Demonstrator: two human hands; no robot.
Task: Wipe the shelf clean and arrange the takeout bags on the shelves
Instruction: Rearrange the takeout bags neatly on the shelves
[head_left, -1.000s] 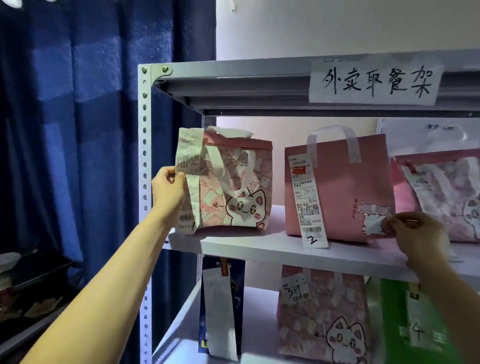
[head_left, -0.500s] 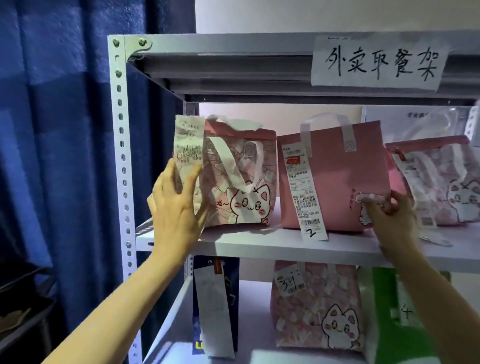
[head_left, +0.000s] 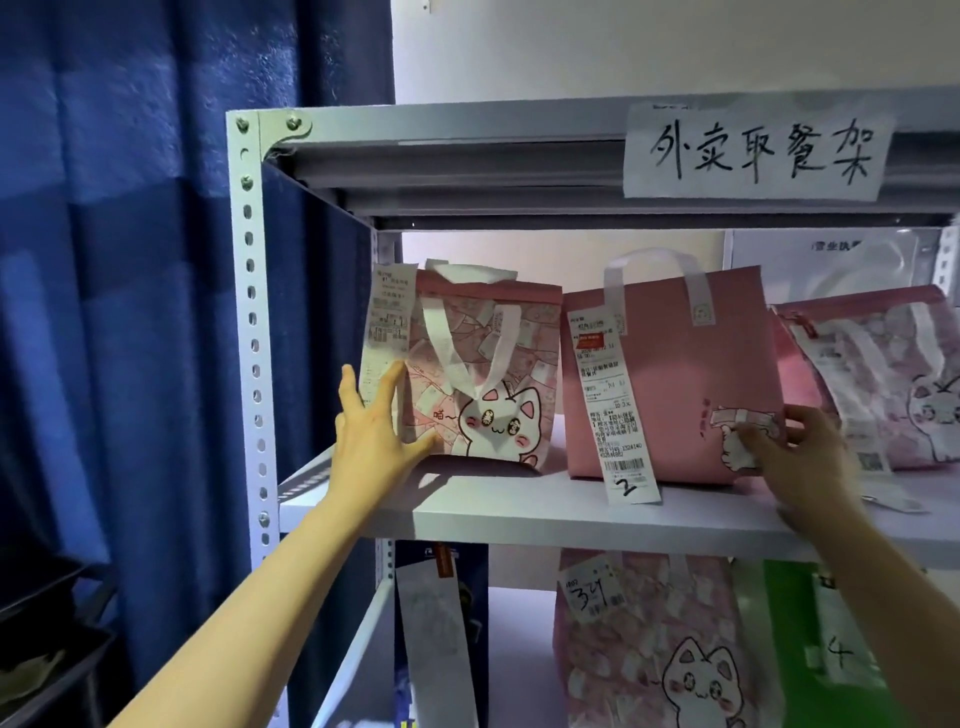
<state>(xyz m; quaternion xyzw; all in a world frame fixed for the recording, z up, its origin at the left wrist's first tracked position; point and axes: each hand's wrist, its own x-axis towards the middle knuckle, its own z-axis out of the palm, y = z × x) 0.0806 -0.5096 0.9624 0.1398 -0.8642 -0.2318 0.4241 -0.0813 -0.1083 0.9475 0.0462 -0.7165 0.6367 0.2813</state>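
Observation:
On the middle shelf board (head_left: 571, 514) three takeout bags stand upright in a row. At the left is a pink cat-print bag (head_left: 483, 374) with a long receipt. A plain pink bag (head_left: 675, 374) marked "2" is in the middle. Another cat-print bag (head_left: 883, 374) is at the right, partly cut off. My left hand (head_left: 374, 431) lies flat with fingers spread against the left bag's left side and receipt. My right hand (head_left: 795, 452) grips the plain pink bag's lower right corner, thumb on its front.
The lower shelf holds a dark blue bag (head_left: 467, 597), a pink cat bag (head_left: 649, 649) marked "34" and a green bag (head_left: 810, 665). A handwritten paper sign (head_left: 753, 150) hangs on the top shelf. The white perforated post (head_left: 249, 312) and a blue curtain (head_left: 130, 312) are at the left.
My left hand went from gripping the left bag's side to lying spread flat against it. My right hand stayed at the plain pink bag's lower right corner.

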